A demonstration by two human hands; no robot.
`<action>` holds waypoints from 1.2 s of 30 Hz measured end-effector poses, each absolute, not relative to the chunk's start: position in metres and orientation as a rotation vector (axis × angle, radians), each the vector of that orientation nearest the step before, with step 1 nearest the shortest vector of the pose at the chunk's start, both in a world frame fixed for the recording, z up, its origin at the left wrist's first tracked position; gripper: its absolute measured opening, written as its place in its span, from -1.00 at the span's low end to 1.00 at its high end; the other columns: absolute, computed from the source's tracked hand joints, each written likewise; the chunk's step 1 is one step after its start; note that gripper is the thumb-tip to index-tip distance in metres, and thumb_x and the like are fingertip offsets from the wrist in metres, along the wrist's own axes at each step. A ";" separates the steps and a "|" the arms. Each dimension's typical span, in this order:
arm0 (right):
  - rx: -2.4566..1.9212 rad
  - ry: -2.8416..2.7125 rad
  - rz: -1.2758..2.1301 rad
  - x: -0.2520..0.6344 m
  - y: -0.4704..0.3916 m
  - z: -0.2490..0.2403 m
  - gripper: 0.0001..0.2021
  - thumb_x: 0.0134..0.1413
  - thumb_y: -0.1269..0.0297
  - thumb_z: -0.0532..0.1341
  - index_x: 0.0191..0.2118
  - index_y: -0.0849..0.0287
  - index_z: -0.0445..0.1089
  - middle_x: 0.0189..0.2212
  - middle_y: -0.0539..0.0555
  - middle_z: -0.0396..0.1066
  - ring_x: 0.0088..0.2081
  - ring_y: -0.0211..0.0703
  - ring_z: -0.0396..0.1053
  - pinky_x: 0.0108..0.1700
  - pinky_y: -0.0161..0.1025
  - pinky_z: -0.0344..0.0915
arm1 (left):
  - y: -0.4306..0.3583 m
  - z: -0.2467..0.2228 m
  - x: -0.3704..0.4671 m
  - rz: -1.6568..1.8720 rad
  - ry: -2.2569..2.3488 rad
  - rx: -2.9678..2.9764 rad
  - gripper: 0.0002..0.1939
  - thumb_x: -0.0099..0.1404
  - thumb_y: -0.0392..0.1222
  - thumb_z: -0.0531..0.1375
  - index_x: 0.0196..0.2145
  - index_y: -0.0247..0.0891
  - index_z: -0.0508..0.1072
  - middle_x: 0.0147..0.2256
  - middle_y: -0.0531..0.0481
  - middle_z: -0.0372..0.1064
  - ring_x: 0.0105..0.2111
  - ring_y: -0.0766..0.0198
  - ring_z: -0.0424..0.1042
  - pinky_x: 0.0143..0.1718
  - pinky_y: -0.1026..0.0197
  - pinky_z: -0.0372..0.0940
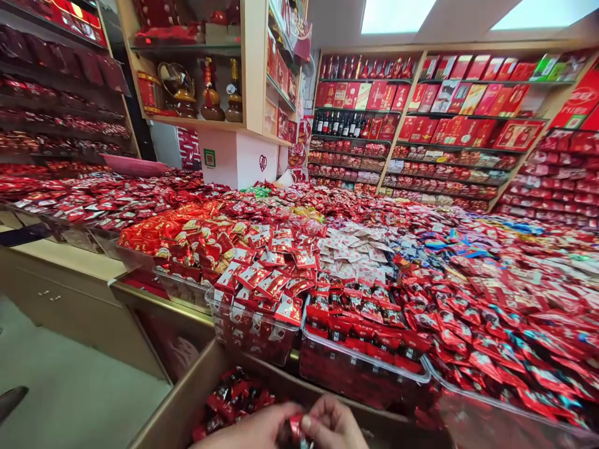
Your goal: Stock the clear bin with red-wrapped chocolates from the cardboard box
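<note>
Your left hand (255, 431) and right hand (333, 427) meet at the bottom edge, fingertips pinching one red-wrapped candy (296, 430) between them; its print is too small to read. Just below and left, a cardboard box (187, 399) holds more red candies (231, 396). Ahead, clear bins (365, 374) brim with red packets. On the far counter sits a green QR sign (209, 158) and a red heart mark (262, 163); the writing is illegible.

Shop's basically wall-to-wall red: tall wooden shelves (435, 118) packed with boxed goods at the back, two bright ceiling light panels (397, 14) overhead, pale grey-green floor (70, 386) on the left, beige cabinet (70, 305) beside it.
</note>
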State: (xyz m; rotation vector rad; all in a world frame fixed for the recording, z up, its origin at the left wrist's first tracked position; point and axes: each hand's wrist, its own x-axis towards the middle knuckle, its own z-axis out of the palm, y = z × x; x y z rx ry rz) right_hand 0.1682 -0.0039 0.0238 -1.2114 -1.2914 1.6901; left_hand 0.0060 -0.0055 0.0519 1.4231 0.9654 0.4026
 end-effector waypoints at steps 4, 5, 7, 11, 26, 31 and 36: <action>-1.104 -0.971 1.595 0.177 -0.012 0.044 -0.64 -0.31 0.03 0.29 -0.59 0.22 0.19 -0.75 -0.13 0.17 -0.69 -0.43 0.01 -0.60 -0.41 -0.08 | -0.019 0.077 0.026 0.644 0.880 1.264 -0.56 0.02 -0.27 0.18 -0.09 -0.26 0.24 -0.33 0.03 0.36 -0.30 0.29 0.32 -0.29 0.30 0.20; -1.088 -0.924 1.592 0.179 -0.014 0.049 -0.65 -0.28 0.06 0.29 -0.58 0.22 0.19 -0.75 -0.14 0.15 -0.69 -0.44 -0.01 -0.60 -0.41 -0.10 | -0.021 0.080 0.029 0.676 0.889 1.240 -0.56 0.04 -0.27 0.16 -0.07 -0.26 0.23 -0.37 0.05 0.36 -0.35 0.32 0.31 -0.31 0.31 0.20; -1.051 -0.852 1.603 0.181 -0.018 0.056 -0.68 -0.25 0.10 0.28 -0.57 0.22 0.19 -0.75 -0.15 0.14 -0.69 -0.44 -0.01 -0.60 -0.41 -0.10 | -0.025 0.085 0.034 0.715 0.933 1.215 -0.54 0.07 -0.27 0.14 -0.04 -0.26 0.20 -0.48 0.11 0.32 -0.47 0.39 0.26 -0.40 0.35 0.17; -1.005 -0.798 1.595 0.184 -0.022 0.062 -0.73 -0.22 0.15 0.27 -0.55 0.21 0.22 -0.70 -0.12 0.20 -0.67 -0.42 0.05 -0.58 -0.40 -0.02 | -0.029 0.087 0.039 0.774 0.983 1.203 -0.49 0.07 -0.24 0.15 0.00 -0.26 0.15 -0.55 0.16 0.26 -0.58 0.46 0.15 -0.53 0.38 0.06; -0.884 -0.772 1.679 0.193 -0.031 0.079 -0.78 -0.10 0.15 0.20 -0.32 0.16 0.32 -0.52 -0.05 0.26 -0.56 -0.38 0.16 -0.54 -0.39 0.13 | -0.039 0.095 0.047 0.998 1.126 1.360 -0.84 0.01 -0.26 0.22 -0.58 -0.27 0.26 -0.30 0.01 0.26 -0.27 0.27 0.30 -0.26 0.29 0.19; -0.998 -0.929 1.489 0.193 -0.029 0.077 -0.79 -0.20 0.23 0.28 -0.38 0.19 0.33 -0.48 -0.03 0.32 -0.56 -0.37 0.19 -0.50 -0.37 0.18 | -0.039 0.092 0.048 1.070 1.188 1.585 -0.88 0.03 -0.29 0.19 -0.41 -0.23 0.31 -0.22 -0.02 0.23 -0.20 0.25 0.26 -0.19 0.28 0.19; -1.070 -1.153 1.338 0.202 -0.033 0.085 -0.84 -0.16 0.23 0.25 -0.42 0.20 0.34 -0.52 0.00 0.36 -0.51 -0.31 0.25 -0.47 -0.36 0.22 | -0.045 0.088 0.041 1.009 1.101 1.251 -0.82 0.10 -0.21 0.16 -0.31 -0.20 0.25 -0.42 0.09 0.26 -0.40 0.35 0.30 -0.38 0.35 0.26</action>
